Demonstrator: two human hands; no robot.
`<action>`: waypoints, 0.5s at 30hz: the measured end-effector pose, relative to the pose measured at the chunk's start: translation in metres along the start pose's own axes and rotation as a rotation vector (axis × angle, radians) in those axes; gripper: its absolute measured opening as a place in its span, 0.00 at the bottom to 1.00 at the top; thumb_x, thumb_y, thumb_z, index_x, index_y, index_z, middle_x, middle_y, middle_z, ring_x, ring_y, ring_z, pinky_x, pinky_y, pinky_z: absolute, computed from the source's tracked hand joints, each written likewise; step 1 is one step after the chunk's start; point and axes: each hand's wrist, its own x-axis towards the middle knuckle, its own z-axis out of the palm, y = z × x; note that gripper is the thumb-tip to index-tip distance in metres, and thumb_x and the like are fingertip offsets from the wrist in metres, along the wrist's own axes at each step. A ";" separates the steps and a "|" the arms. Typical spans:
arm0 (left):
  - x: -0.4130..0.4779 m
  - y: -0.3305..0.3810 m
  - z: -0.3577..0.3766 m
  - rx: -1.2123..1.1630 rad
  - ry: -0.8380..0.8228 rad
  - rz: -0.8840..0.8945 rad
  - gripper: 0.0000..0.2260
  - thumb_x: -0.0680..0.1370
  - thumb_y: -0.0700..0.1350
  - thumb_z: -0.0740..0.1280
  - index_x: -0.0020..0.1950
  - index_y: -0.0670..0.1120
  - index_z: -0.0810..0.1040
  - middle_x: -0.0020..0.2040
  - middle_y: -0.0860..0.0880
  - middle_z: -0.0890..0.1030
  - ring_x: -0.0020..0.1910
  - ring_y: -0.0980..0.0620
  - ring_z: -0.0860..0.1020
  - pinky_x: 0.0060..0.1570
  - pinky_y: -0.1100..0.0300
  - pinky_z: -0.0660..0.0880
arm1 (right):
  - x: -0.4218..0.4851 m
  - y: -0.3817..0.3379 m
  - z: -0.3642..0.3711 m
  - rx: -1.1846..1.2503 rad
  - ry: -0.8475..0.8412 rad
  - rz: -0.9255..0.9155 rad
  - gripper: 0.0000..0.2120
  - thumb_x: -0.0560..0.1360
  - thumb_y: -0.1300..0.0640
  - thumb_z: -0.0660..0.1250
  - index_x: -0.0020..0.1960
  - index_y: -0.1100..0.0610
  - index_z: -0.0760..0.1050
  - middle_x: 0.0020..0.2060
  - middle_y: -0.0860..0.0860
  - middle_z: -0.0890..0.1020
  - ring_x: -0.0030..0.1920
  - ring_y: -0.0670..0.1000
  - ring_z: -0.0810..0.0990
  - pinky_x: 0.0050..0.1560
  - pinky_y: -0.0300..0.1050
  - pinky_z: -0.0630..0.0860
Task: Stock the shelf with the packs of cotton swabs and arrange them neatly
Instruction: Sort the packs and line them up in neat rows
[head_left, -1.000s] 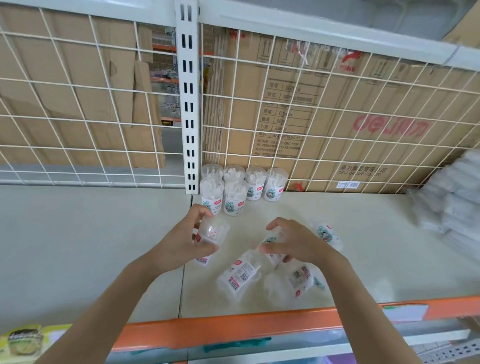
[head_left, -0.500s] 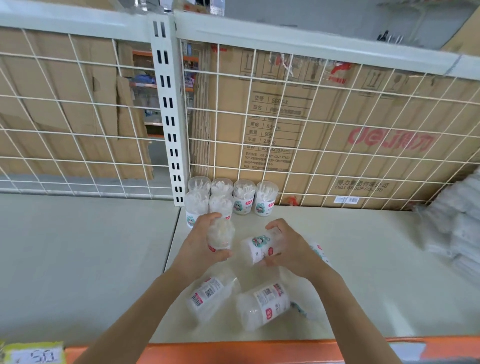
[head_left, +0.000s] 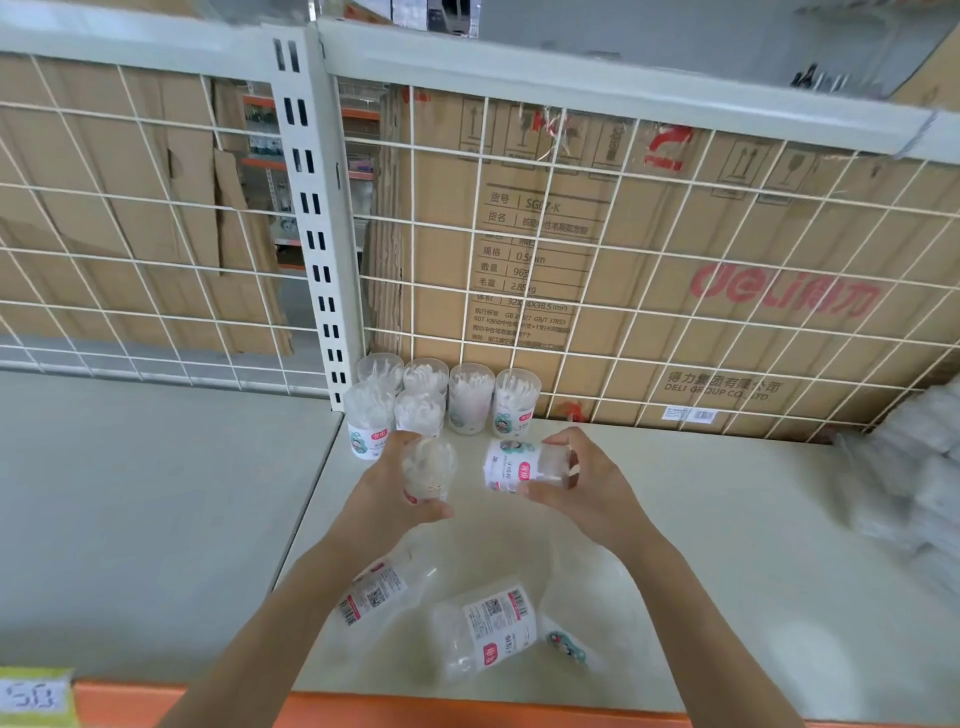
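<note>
Fingers of the left hand (head_left: 384, 496) curl round an upright tub of cotton swabs (head_left: 428, 470), just below the centre of the frame; white swabs show through its clear wall. To its right, the right hand (head_left: 589, 496) grips a second tub (head_left: 519, 465) turned on its side between thumb and fingers, label towards the camera. The two held tubs are near each other but apart. I cannot tell whether either touches the shelf.

Above the hands, six standing tubs (head_left: 470, 405) are grouped, four behind and two in front, against the wire grid back (head_left: 675, 270) beside the slotted upright post (head_left: 317, 234). Below the hands, two loose tubs (head_left: 485, 631) lie on their sides on the pale shelf board (head_left: 753, 545), barcodes up, with part of a third lying tub (head_left: 566, 644) just to their right.

Cardboard boxes (head_left: 571, 249) stand behind the grid. Blurred white packets (head_left: 924, 467) are piled at the right edge. An orange front rail (head_left: 130, 701) runs along the bottom, with a price tag (head_left: 34, 696) at lower left.
</note>
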 end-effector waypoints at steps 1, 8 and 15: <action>0.000 0.003 0.001 0.025 0.013 -0.008 0.34 0.65 0.43 0.79 0.64 0.51 0.64 0.53 0.53 0.73 0.44 0.55 0.74 0.40 0.66 0.68 | 0.000 0.001 -0.002 -0.001 0.010 -0.015 0.22 0.66 0.51 0.77 0.54 0.47 0.70 0.51 0.50 0.75 0.46 0.48 0.76 0.46 0.41 0.74; 0.005 0.021 0.011 0.133 -0.077 -0.039 0.37 0.65 0.46 0.79 0.66 0.52 0.61 0.55 0.48 0.74 0.43 0.51 0.78 0.45 0.59 0.73 | 0.003 0.010 -0.022 -0.175 -0.120 -0.231 0.31 0.68 0.61 0.74 0.67 0.44 0.68 0.55 0.47 0.70 0.55 0.47 0.72 0.59 0.46 0.71; -0.001 0.020 0.004 0.078 -0.165 0.048 0.40 0.64 0.48 0.79 0.67 0.64 0.59 0.60 0.60 0.71 0.56 0.56 0.75 0.55 0.63 0.74 | 0.005 0.003 -0.018 -0.445 -0.287 -0.394 0.38 0.71 0.71 0.61 0.73 0.41 0.59 0.74 0.46 0.58 0.72 0.48 0.56 0.67 0.43 0.60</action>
